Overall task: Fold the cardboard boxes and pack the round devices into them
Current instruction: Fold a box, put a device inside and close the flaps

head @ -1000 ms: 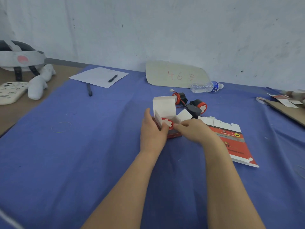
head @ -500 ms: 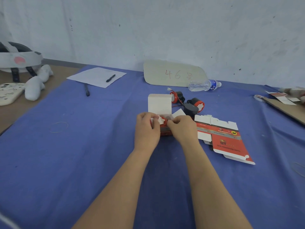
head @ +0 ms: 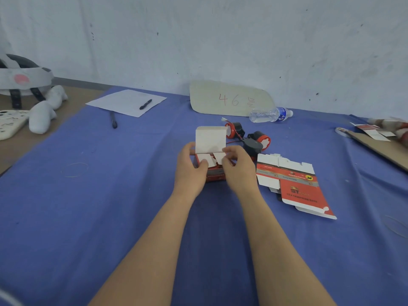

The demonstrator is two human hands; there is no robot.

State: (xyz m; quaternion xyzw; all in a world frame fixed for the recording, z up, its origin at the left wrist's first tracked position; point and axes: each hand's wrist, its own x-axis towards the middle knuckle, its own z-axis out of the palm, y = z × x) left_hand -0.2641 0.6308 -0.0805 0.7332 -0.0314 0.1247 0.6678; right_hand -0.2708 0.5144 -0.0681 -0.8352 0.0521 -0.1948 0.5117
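Note:
A small red and white cardboard box (head: 215,176) stands on the blue cloth at the middle, its white lid flap (head: 210,139) upright. My left hand (head: 191,168) grips its left side, thumb on a folded-in side flap. My right hand (head: 239,167) grips the right side and pinches the lid's lower corner. The box's inside is mostly hidden by the flaps. Behind it lie two black and red round devices (head: 235,130) (head: 260,141) with red wires. A flat unfolded box (head: 293,184) lies to the right.
A water bottle (head: 270,114) and a cardboard sign marked 46 (head: 229,99) lie at the back. Paper with a pen (head: 125,102) and another pen (head: 113,120) sit back left. A headset and white controllers (head: 42,115) rest far left; cardboard with scraps (head: 379,142) far right.
Both hands have folded the box's side flaps inward over its opening. My right hand has come up to the lid's lower corner. The red device seen in the box is now covered.

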